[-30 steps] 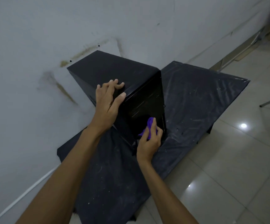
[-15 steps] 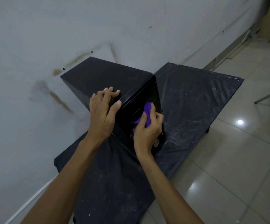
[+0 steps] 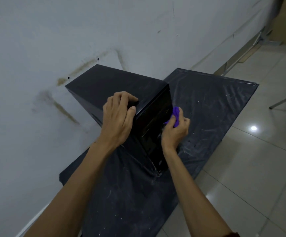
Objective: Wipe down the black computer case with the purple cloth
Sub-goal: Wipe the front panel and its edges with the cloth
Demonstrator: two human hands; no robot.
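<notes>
The black computer case stands on a table covered in black plastic sheet, close to the white wall. My left hand grips the case's near top corner, fingers curled over the top and thumb on the glossy front panel. My right hand holds a bunched purple cloth and presses it against the right edge of the front panel, about halfway up. Part of the cloth is hidden inside my fingers.
The stained white wall runs behind and left of the case. Pale tiled floor lies to the right, with thin metal legs at the far right edge. The sheet on the table is scuffed with white marks.
My right hand has carried the cloth up from the lower front panel and across to its right edge. My left hand has stayed gripping the top corner.
</notes>
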